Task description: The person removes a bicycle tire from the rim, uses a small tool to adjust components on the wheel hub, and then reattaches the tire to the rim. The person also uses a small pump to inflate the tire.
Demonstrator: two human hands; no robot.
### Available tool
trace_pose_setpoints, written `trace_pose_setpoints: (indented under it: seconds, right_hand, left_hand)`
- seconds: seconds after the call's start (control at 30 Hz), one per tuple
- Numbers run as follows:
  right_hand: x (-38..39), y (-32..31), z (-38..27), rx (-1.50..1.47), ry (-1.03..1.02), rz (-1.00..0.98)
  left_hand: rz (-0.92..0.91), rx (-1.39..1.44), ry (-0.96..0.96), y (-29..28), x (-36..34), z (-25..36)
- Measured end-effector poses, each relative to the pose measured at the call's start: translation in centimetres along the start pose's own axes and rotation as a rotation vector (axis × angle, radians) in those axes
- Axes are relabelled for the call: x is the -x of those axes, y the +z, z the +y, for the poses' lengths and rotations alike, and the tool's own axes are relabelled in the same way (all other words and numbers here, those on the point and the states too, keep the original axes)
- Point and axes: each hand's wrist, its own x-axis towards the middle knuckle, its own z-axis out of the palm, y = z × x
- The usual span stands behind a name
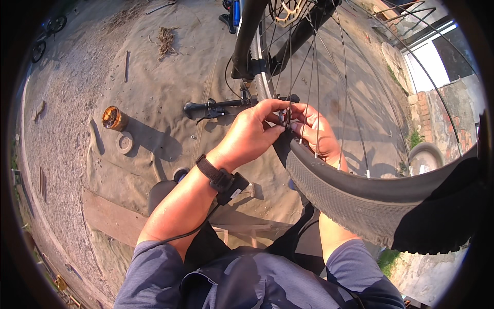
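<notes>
A bicycle wheel with a black knobby tire [355,206] and thin dark spokes [343,98] rises in front of me, beside the dark fork [249,36]. My left hand [247,134] comes from the left to the near part of the rim, its thumb and index finger pinched together. On the other side my right hand [320,135] reaches in behind the spokes, thumb and fingers closed at the same spot. Between the fingertips shows a small dark and reddish piece [282,117], mostly hidden, so its kind is unclear.
Handlebars [221,109] lie low on the brown ground sheet [190,51]. To the left stand an orange-brown jar [114,118] and a round lid [124,142]. Dry grass [166,41] lies farther off. A brick wall [424,113] is at the right, a board [110,216] near my left.
</notes>
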Motion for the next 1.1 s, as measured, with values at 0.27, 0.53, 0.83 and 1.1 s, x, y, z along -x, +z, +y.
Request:
trace_pose_setpoints:
  seconds: [0.27, 0.53, 0.83, 1.1]
  right_hand:
    - [0.3, 0.4, -0.5, 0.023, -0.003, 0.007]
    - [0.3, 0.2, -0.5, -0.01, -0.004, -0.026]
    - [0.4, -0.1, -0.4, -0.036, -0.006, -0.039]
    - [0.4, -0.2, -0.1, -0.057, 0.004, -0.033]
  left_hand:
    - [-0.044, 0.103, -0.052, -0.2, 0.0, -0.1]
    - [-0.047, 0.179, -0.116, -0.2, 0.1, -0.7]
    - [-0.043, 0.256, -0.079, -0.1, 0.0, -1.2]
    - [0.008, 0.262, -0.087, 0.3, 0.3, -1.3]
